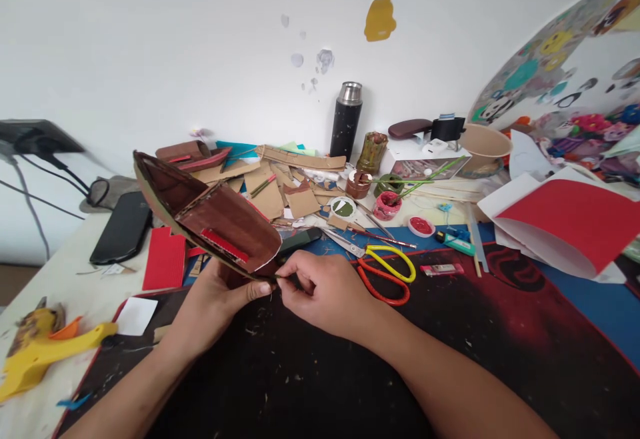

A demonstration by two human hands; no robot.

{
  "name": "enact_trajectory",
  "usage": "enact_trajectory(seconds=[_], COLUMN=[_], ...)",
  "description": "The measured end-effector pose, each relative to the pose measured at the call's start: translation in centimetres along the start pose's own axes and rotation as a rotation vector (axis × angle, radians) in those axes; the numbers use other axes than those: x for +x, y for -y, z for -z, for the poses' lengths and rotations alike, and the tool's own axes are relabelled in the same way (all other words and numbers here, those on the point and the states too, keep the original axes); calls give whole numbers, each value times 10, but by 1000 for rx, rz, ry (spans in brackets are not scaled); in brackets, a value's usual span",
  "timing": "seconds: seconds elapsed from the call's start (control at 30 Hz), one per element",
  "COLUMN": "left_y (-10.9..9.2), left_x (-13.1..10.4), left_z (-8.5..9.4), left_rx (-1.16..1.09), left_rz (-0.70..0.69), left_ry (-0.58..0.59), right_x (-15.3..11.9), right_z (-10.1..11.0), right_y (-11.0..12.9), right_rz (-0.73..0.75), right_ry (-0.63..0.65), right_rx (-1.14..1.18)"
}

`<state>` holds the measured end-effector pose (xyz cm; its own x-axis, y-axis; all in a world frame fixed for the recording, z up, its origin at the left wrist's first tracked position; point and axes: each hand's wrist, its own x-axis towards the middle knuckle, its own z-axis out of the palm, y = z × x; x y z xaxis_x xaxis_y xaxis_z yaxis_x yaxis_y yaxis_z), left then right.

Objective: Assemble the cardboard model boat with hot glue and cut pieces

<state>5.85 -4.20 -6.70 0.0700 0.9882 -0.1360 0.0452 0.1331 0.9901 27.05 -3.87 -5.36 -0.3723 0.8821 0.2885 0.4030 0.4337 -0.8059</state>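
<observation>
Apparently well along: model boat [230,220], tilted above black mat [310,379], assembled, mostly brown; white stern edge [269,258] looks unfinished. L hand [225,296] grips stern from below; R hand [323,289] pinched at stern, can't tell on what. Scissors [361,252] just beyond R hand; cardboard scraps [263,191] + paint jars [387,208] crowd counter [95,292] behind; glue gun [55,352] at L.

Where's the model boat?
Head view, left of centre: the model boat is in the left hand, left of the scissors, with the right hand at its near end.
</observation>
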Motion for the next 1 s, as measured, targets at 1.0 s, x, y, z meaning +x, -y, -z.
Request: enact_trajectory(seconds=[1.0], left_y=[6], left_x=[-6], left_z=[7], left_rx=[-98], left_rz=[13], left_ry=[30], right_x=[-3], right_z=[-3], right_y=[0], right_rz=[-41], right_ry=[0], right_rx=[22])
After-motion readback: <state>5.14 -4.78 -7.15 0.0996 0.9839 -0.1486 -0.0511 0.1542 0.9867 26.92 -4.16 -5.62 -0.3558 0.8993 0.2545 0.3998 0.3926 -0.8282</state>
